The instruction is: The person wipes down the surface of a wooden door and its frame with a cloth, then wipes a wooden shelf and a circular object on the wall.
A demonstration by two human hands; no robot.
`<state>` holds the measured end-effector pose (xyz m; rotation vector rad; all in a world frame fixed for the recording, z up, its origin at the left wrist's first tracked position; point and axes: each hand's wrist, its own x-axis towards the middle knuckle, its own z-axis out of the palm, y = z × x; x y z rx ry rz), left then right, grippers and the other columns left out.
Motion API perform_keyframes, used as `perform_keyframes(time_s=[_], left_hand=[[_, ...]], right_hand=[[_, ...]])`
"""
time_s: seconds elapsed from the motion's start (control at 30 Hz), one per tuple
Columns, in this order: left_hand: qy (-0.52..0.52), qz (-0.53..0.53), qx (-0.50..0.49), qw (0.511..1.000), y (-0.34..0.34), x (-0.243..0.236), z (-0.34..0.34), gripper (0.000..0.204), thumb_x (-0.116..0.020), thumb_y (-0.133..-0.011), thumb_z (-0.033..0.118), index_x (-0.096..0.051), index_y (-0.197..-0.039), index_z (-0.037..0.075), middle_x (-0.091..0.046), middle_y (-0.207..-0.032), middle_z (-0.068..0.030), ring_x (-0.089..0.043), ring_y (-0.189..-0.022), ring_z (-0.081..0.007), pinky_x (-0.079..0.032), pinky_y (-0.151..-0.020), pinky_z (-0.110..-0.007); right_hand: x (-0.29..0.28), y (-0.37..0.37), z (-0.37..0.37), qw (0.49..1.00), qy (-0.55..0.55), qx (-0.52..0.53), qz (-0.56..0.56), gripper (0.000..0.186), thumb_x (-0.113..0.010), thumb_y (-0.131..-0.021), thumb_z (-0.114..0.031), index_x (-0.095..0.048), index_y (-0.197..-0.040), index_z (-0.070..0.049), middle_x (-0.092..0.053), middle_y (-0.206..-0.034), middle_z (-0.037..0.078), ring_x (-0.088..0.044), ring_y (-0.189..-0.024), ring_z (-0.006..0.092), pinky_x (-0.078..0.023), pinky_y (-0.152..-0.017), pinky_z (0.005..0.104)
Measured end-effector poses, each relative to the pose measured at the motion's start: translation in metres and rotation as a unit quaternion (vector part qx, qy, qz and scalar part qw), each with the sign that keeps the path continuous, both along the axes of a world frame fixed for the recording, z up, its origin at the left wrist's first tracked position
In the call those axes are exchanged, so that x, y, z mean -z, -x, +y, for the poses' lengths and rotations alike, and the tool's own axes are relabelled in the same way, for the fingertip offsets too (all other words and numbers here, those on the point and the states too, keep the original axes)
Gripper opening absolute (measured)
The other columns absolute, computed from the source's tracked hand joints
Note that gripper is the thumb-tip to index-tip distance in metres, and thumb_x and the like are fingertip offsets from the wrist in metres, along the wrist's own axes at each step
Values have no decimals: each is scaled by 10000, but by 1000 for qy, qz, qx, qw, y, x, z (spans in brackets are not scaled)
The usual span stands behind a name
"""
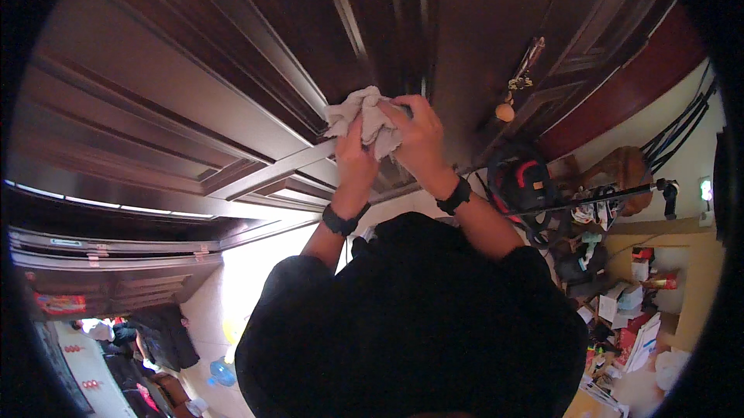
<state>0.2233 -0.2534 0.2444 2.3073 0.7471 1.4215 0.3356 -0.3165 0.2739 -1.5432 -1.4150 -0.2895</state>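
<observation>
A crumpled light grey cloth (pixel 364 112) is bunched between my two hands, close to the dark brown panelled wooden door (pixel 294 38). My left hand (pixel 357 162) grips its lower left side, with the thumb pointing up into the folds. On the cloth's right side my right hand (pixel 421 139) is closed, its fingers bent over the edge. Whether the cloth touches the wood I cannot tell. Black bands circle both wrists. To the right, a door handle (pixel 533 54) with a pale round knob (pixel 504 112) hanging below it is fixed to the door.
A black and red bag-like object (pixel 527 182) sits right of my right forearm, near a brown basket-like object (pixel 620 178) and dark cables (pixel 682 135). Papers and boxes (pixel 624 306) clutter the lower right. A blue plastic bottle (pixel 222 372) stands on the floor at lower left.
</observation>
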Motion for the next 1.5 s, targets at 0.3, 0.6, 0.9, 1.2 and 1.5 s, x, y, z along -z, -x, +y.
perform_keyframes(time_s=[0.3,0.6,0.9,1.2,1.5], left_hand=[[7,-56,162,985,-93,-52,-13,596,-552,-678,-69,-467,-1243,101,-589,-965,-227,-572,-844,-413,-483,-719,-413],[34,228,196,953,-139,-32,-34,522,-528,-769,83,-425,-1280,118,-567,-776,-212,-574,-691,-382,-488,-614,-445],[131,204,136,961,-79,-72,-51,616,-579,-776,147,-340,-1337,57,-520,-1095,-255,-527,-891,-421,-432,-790,-462],[-25,101,193,976,-152,-72,-53,654,-632,-743,244,-378,-1332,117,-512,-798,-201,-523,-757,-356,-457,-676,-412],[137,384,205,890,-103,18,-49,682,-588,-802,261,-253,-1386,156,-536,-790,-226,-535,-720,-381,-450,-633,-457]], right_hand=[[-14,-61,-17,982,-155,110,5,535,-653,-674,-53,-510,-1190,-40,-471,-1186,157,-462,-1093,319,-390,-914,388],[84,-110,-8,938,-180,150,257,532,-435,-906,-297,-307,-1318,15,-306,-1357,160,-292,-1261,293,-197,-1049,368],[33,-60,-2,984,-86,49,147,609,-474,-894,-230,-177,-1373,0,-212,-1420,127,-216,-1305,258,-175,-1070,361],[61,-140,-23,964,-148,131,176,637,-481,-893,-243,-147,-1385,-14,-195,-1428,123,-208,-1309,257,-171,-1073,360],[152,-62,-34,916,-93,32,389,667,-488,-892,-255,-117,-1397,-27,-179,-1435,119,-200,-1313,256,-167,-1076,360]])
